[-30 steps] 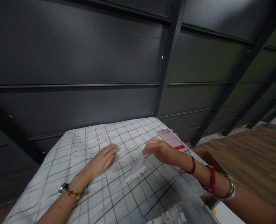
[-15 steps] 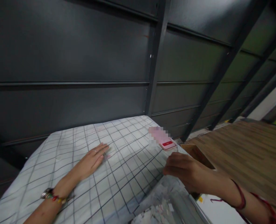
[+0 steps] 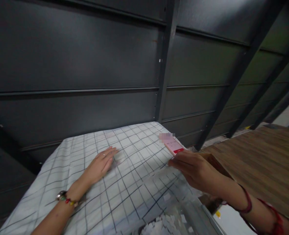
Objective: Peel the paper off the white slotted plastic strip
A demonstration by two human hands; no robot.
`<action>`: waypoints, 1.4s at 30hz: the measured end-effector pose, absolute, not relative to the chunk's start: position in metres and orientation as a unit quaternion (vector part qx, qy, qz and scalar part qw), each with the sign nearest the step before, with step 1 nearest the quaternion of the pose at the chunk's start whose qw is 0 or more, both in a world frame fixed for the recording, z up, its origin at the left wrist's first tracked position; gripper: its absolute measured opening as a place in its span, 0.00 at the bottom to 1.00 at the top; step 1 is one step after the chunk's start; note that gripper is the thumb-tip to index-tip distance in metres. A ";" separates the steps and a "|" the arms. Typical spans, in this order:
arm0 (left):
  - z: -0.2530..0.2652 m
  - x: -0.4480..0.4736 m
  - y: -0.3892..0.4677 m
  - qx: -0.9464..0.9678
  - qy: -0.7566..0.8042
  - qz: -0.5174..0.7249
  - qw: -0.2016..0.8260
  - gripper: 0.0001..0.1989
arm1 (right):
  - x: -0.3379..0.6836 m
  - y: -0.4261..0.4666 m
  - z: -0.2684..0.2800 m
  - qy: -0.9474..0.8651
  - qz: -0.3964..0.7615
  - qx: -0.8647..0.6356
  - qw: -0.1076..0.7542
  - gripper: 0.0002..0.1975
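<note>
My left hand [image 3: 100, 166] lies on the white checked cloth [image 3: 129, 186] with its fingers stretched out. Something small and see-through shows by its fingertips; I cannot make out what it is. My right hand [image 3: 193, 168] is closed, fingers pinched, at the cloth's right edge. It seems to grip the edge of a clear plastic bag [image 3: 176, 186], which spreads below the hand; the fingertips' hold is partly hidden. Many small white slips [image 3: 161, 225] lie beneath at the bottom of the view. A pink phone [image 3: 171, 145] with a lit screen rests just beyond my right fingers.
A cardboard box [image 3: 219, 166] stands beyond the right edge, partly behind my wrist. Below my right forearm is a white surface [image 3: 235, 220] with a small yellow thing [image 3: 218, 214]. A dark metal panel wall [image 3: 85, 107] rises behind the cloth. Wooden floor [image 3: 269, 150] extends at right.
My right hand has moved up and slightly left toward the phone, covering its near end, and the clear plastic has spread farther up. My left hand stays on the cloth; the view has shifted slightly.
</note>
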State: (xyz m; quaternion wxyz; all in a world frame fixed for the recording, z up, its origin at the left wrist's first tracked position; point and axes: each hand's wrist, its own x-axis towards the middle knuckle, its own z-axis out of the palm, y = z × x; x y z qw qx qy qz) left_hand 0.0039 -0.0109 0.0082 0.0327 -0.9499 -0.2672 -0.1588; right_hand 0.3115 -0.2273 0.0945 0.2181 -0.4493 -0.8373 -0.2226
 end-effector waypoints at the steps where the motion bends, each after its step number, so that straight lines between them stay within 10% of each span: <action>1: 0.007 -0.003 -0.005 -0.939 -0.309 -0.149 0.033 0.24 | 0.309 -0.214 0.094 -0.834 -0.213 -0.459 0.220 0.19; 19: 0.001 -0.045 0.009 -0.831 -0.553 0.027 -0.050 0.27 | 0.202 -0.070 0.087 -0.777 -0.099 -0.621 0.019 0.17; 42: -0.003 -0.072 0.023 -0.858 -0.511 -0.021 -0.057 0.26 | 0.154 -0.109 0.081 -0.882 -0.083 -0.457 0.077 0.15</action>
